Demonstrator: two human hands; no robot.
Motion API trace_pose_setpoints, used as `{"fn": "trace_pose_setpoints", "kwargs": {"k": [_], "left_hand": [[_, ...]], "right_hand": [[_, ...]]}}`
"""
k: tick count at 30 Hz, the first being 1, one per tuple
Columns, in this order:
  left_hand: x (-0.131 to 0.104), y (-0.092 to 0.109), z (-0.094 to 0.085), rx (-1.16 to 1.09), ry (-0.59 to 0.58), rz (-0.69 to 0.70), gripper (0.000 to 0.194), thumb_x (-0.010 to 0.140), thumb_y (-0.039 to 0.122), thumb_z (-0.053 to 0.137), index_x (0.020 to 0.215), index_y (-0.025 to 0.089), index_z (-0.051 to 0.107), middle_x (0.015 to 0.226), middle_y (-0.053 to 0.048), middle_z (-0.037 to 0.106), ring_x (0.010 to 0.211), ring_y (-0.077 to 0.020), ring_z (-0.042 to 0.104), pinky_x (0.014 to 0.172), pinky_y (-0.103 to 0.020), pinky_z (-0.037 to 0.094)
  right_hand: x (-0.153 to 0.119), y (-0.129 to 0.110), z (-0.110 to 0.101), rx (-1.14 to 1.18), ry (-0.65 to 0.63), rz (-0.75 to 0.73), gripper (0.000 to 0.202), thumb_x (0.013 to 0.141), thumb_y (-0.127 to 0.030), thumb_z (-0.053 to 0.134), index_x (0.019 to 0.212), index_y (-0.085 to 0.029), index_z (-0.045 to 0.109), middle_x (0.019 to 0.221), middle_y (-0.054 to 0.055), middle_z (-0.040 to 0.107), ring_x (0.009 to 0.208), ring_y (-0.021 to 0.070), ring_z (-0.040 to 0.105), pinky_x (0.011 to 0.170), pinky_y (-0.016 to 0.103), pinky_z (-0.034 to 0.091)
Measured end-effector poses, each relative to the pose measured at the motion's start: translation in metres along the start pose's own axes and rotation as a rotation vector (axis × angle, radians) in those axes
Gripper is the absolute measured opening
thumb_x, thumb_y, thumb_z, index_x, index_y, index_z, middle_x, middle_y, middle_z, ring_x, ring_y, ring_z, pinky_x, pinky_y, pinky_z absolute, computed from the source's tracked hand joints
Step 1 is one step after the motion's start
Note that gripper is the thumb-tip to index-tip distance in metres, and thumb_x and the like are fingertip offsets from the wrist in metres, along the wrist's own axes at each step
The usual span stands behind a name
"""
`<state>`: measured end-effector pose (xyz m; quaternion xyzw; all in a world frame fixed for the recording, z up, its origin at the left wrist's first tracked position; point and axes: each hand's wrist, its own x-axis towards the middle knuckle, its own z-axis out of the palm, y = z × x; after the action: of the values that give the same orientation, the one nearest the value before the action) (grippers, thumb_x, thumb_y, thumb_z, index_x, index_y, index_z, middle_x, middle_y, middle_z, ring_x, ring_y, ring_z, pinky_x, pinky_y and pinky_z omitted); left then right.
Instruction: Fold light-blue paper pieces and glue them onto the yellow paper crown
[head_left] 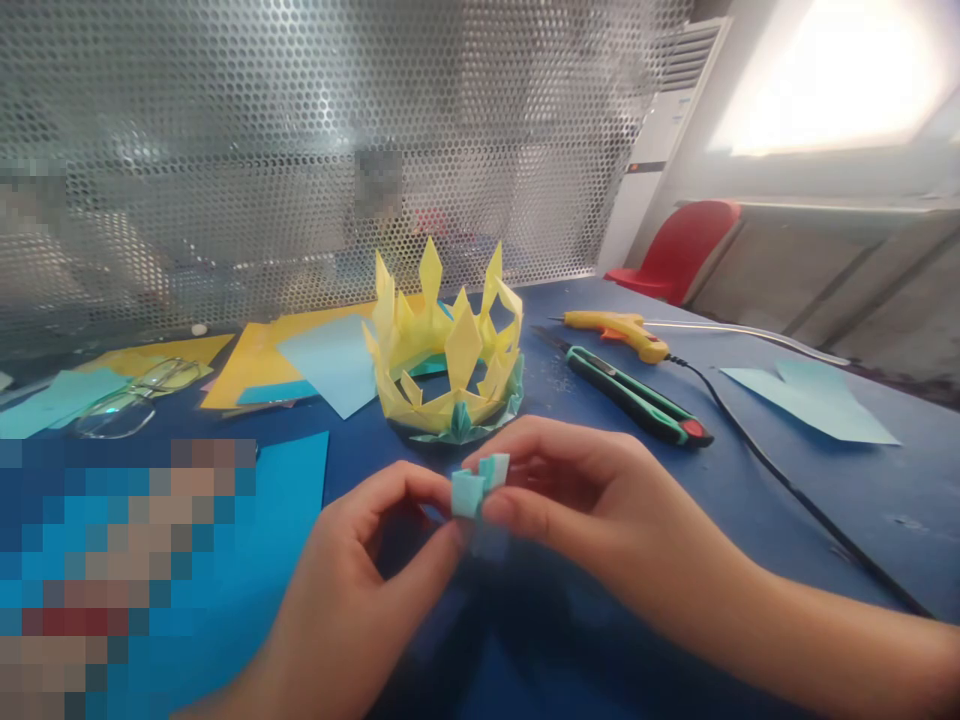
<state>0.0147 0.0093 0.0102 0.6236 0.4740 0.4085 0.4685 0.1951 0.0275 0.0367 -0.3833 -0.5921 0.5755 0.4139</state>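
Observation:
Between my two hands is a small folded piece of light teal paper (468, 494), pinched at the fingertips just in front of the crown. My left hand (375, 560) grips its left side between thumb and forefinger. On the other side, my right hand (592, 500) pinches the paper the same way, its remaining fingers curled behind. A yellow folded-paper crown (463, 350) with pointed tips stands upright beyond my hands. Along the crown's lower rim runs green paper trim, with a pleated green fan (460, 420) at the front.
Right of the crown lie a green-and-black utility knife (637, 395) with its blade out, a yellow hot glue gun (619, 328) with a black cord, and light teal sheets (817, 400). Glasses (120, 410), yellow sheets (251, 365) and a blue sheet (292, 560) lie left. Perforated metal mesh (300, 150) stands behind.

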Motion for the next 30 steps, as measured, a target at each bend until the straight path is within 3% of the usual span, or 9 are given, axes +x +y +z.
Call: {"fn": "trace_pose_setpoints", "kwargs": {"k": [1, 4, 8, 13, 17, 20, 24, 30], "left_hand": [[-0.0011, 0.0001, 0.001, -0.037, -0.002, 0.014, 0.001, 0.087, 0.027, 0.065, 0.088, 0.027, 0.065, 0.086, 0.006, 0.07, 0.082, -0.0124, 0.066, 0.075, -0.019, 0.052], [-0.0056, 0.0018, 0.0035, -0.16, -0.019, 0.065, 0.018, 0.087, 0.022, 0.066, 0.101, 0.032, 0.06, 0.085, 0.008, 0.072, 0.081, -0.0106, 0.069, 0.074, -0.016, 0.055], [-0.0082, 0.0042, 0.0041, -0.272, -0.082, 0.069, 0.033, 0.091, 0.023, 0.063, 0.118, 0.039, 0.052, 0.09, 0.008, 0.072, 0.081, -0.0118, 0.071, 0.075, -0.02, 0.058], [-0.0052, -0.0004, 0.0031, -0.314, -0.105, 0.031, 0.024, 0.092, 0.03, 0.063, 0.111, 0.04, 0.052, 0.082, 0.009, 0.067, 0.081, -0.0099, 0.068, 0.076, -0.017, 0.055], [-0.0064, -0.0029, 0.0034, -0.295, -0.109, -0.043, 0.026, 0.088, 0.039, 0.067, 0.108, 0.038, 0.05, 0.075, 0.01, 0.06, 0.07, -0.0075, 0.061, 0.065, -0.013, 0.05], [-0.0074, -0.0012, 0.0035, -0.264, -0.135, -0.057, 0.025, 0.088, 0.039, 0.066, 0.106, 0.036, 0.049, 0.076, 0.01, 0.062, 0.071, -0.0082, 0.063, 0.066, -0.013, 0.05], [-0.0059, 0.0, 0.0027, -0.22, -0.094, -0.001, 0.02, 0.089, 0.032, 0.067, 0.102, 0.035, 0.051, 0.083, 0.01, 0.069, 0.08, -0.0092, 0.068, 0.073, -0.015, 0.053], [-0.006, -0.0018, 0.0034, -0.116, -0.017, 0.131, 0.014, 0.091, 0.027, 0.063, 0.1, 0.037, 0.06, 0.09, 0.01, 0.074, 0.084, -0.0083, 0.07, 0.073, -0.012, 0.055]], "right_hand": [[-0.0008, 0.0001, 0.0007, -0.018, -0.015, -0.009, 0.02, 0.072, -0.031, 0.08, 0.082, -0.018, 0.068, 0.073, -0.001, 0.066, 0.069, 0.0122, 0.06, 0.063, 0.023, 0.05], [-0.0035, 0.0007, 0.0028, -0.016, -0.04, -0.061, 0.014, 0.079, -0.022, 0.073, 0.091, -0.021, 0.065, 0.074, -0.004, 0.064, 0.065, 0.0083, 0.058, 0.06, 0.018, 0.05], [-0.0056, 0.0029, 0.003, 0.03, -0.096, -0.13, 0.029, 0.087, -0.012, 0.06, 0.111, -0.028, 0.054, 0.073, -0.008, 0.055, 0.058, 0.005, 0.053, 0.05, 0.013, 0.046], [-0.0057, 0.007, 0.0008, -0.089, -0.116, -0.222, 0.024, 0.089, -0.009, 0.055, 0.102, -0.028, 0.049, 0.083, -0.008, 0.05, 0.063, 0.0032, 0.048, 0.056, 0.011, 0.044], [-0.0074, 0.0079, 0.0004, -0.151, -0.127, -0.183, 0.018, 0.09, -0.019, 0.06, 0.098, -0.026, 0.046, 0.081, -0.007, 0.046, 0.062, 0.005, 0.043, 0.057, 0.015, 0.043], [-0.009, 0.008, 0.0013, -0.145, -0.099, -0.141, 0.015, 0.091, -0.027, 0.06, 0.093, -0.025, 0.045, 0.081, -0.006, 0.047, 0.063, 0.0067, 0.045, 0.056, 0.017, 0.042], [-0.0091, 0.0081, 0.0017, -0.226, -0.029, -0.146, 0.002, 0.095, -0.025, 0.047, 0.097, -0.026, 0.049, 0.079, -0.004, 0.052, 0.068, 0.0102, 0.049, 0.057, 0.021, 0.044], [-0.0091, 0.006, 0.0013, -0.468, 0.085, -0.265, 0.019, 0.091, -0.02, 0.048, 0.107, -0.028, 0.055, 0.079, -0.003, 0.06, 0.07, 0.0116, 0.058, 0.057, 0.022, 0.048]]}}
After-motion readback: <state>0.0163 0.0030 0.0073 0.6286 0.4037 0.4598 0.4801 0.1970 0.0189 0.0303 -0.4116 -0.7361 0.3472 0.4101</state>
